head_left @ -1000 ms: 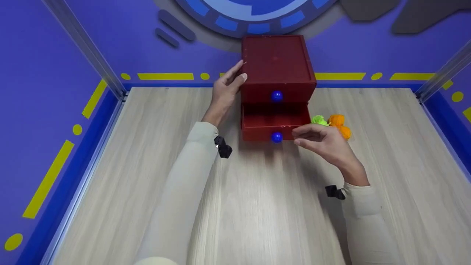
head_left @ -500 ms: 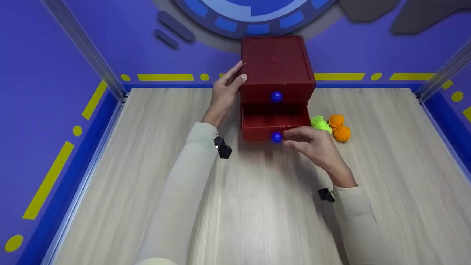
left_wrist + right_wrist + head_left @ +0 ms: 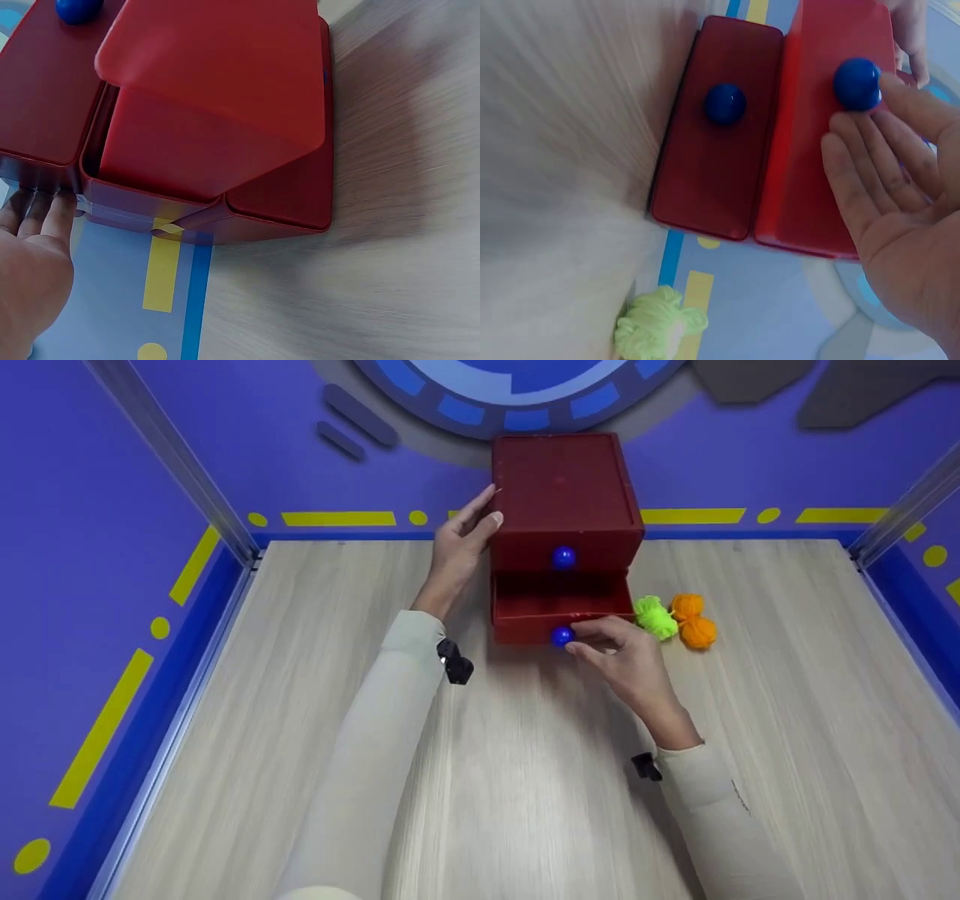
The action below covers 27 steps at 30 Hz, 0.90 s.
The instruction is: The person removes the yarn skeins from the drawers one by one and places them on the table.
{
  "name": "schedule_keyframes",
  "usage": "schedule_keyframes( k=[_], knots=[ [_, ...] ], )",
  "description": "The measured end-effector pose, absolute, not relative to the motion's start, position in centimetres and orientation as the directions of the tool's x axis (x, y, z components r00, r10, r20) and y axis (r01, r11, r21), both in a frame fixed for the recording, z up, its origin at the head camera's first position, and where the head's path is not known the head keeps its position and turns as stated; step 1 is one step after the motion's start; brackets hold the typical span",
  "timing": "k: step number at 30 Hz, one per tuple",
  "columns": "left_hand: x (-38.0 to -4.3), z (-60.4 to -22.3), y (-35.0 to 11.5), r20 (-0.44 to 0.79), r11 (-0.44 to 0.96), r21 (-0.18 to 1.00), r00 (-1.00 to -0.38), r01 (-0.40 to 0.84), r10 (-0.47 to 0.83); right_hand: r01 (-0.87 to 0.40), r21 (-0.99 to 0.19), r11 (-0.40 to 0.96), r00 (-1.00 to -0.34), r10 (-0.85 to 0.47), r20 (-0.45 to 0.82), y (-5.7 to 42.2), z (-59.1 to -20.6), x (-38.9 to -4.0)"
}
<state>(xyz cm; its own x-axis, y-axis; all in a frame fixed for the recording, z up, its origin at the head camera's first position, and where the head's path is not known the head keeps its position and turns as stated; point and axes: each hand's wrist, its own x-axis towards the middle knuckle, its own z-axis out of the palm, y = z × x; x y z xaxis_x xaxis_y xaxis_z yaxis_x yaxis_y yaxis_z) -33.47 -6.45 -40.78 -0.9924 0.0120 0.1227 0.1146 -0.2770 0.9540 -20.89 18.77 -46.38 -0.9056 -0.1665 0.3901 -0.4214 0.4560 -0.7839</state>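
A dark red drawer cabinet [image 3: 562, 484] stands against the back wall. Its middle drawer [image 3: 529, 631] is pulled out, and the bare inside shows in the head view. My left hand [image 3: 455, 551] rests on the cabinet's left side near the top, fingers extended, thumb at the top edge. At the pulled-out drawer's blue knob [image 3: 856, 84], my right hand [image 3: 634, 664] has its thumb tip against the knob and its fingers held nearly straight beside it. The top drawer, with its own blue knob [image 3: 564, 558], and the bottom drawer [image 3: 712, 165] are both closed.
Right of the cabinet, a lime-green yarn ball [image 3: 657, 619] and two orange yarn balls [image 3: 698, 632] lie together on the wood-grain table [image 3: 510, 780]. Blue panels [image 3: 352, 480] with yellow marks rise at the back and both sides.
My right hand has moved left along the drawer front from its right corner to the knob, uncovering the yarn balls. My left hand has stayed at the cabinet's side.
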Motion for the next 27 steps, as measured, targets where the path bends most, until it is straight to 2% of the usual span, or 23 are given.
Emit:
schedule_keyframes(
  k=[11, 27],
  knots=[
    [-33.3, -40.7, -6.5, 0.136, -0.296, 0.947, -0.990, 0.123, 0.022, -0.426, -0.767, 0.480, -0.894, -0.097, 0.436, 17.9, -47.0, -21.0],
    [-33.2, -40.5, -6.5, 0.113, -0.265, 0.959, -0.993, 0.104, 0.020, -0.385, -0.832, 0.400, -0.911, -0.022, 0.411, 17.1, -47.7, -22.0]
  ],
)
